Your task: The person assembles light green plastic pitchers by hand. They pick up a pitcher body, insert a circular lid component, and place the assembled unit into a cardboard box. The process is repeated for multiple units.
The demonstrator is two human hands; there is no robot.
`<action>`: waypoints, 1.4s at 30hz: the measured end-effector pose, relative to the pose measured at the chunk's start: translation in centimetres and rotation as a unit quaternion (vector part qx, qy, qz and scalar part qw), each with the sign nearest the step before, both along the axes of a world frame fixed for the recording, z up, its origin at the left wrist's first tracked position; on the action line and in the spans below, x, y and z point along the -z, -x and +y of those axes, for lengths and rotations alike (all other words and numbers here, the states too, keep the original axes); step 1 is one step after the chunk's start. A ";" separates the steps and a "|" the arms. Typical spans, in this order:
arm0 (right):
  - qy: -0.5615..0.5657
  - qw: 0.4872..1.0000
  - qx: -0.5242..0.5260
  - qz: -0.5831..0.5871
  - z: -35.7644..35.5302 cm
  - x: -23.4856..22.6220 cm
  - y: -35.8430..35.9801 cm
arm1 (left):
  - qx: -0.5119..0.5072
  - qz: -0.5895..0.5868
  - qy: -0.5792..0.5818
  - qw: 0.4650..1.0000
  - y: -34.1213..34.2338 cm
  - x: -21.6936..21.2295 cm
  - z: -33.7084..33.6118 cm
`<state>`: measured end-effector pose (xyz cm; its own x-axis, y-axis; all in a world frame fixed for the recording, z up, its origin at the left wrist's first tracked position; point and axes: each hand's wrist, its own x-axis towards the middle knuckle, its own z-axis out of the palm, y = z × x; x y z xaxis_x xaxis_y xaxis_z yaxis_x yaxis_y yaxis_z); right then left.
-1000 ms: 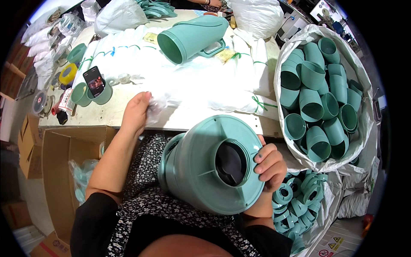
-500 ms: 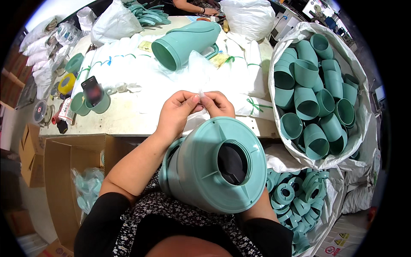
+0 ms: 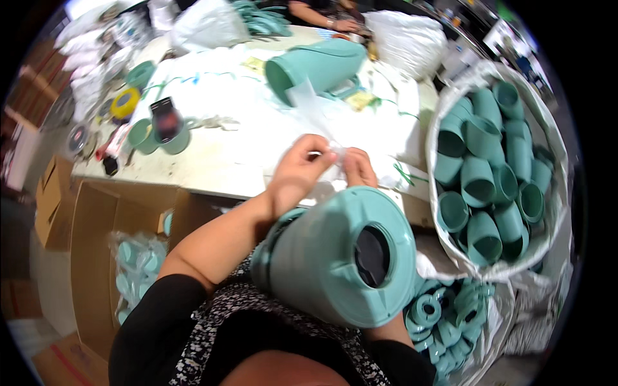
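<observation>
My left hand (image 3: 301, 170) pinches the edge of a thin, clear plastic bag (image 3: 309, 103) over the near side of the table. Close beside it, my right hand (image 3: 358, 168) grips the same film with bent fingers; its thumb is partly hidden. Between my forearms, a large green plastic jug shell (image 3: 309, 273) leans against my apron with its round base facing up. That base has a round hole with a black insert (image 3: 372, 257) in it. Beyond my hands, another green jug shell (image 3: 322, 63) lies on its side on white film, open end to the left.
At right stands a white sack (image 3: 432, 167) of green cups, above another sack of green rings (image 3: 460, 315). An open carton (image 3: 93, 257) holding bagged green parts is at left. On the table (image 3: 222, 170) a phone (image 3: 166, 122) rests in a green cup. Another person's hand (image 3: 346, 26) shows at the far side.
The view has shifted, so the scene sits differently in the picture. My hands have moved slightly apart, and more of the plastic film now stands up beyond them.
</observation>
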<state>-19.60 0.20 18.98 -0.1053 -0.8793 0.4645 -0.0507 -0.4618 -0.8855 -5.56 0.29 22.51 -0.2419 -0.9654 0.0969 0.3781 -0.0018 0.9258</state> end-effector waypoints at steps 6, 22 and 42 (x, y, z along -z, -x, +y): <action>-0.346 0.893 0.094 -0.274 4.0 -1.5 1.5 | 0.127 0.292 -0.064 0.946 -1.3 1.0 0.5; -0.307 0.948 0.077 -0.034 20.4 1.8 6.4 | 0.000 -0.368 0.013 0.930 -8.7 13.5 7.9; -0.269 0.865 -0.410 0.107 17.6 0.0 -5.2 | -0.370 -0.299 -0.028 0.879 -26.4 -1.1 20.3</action>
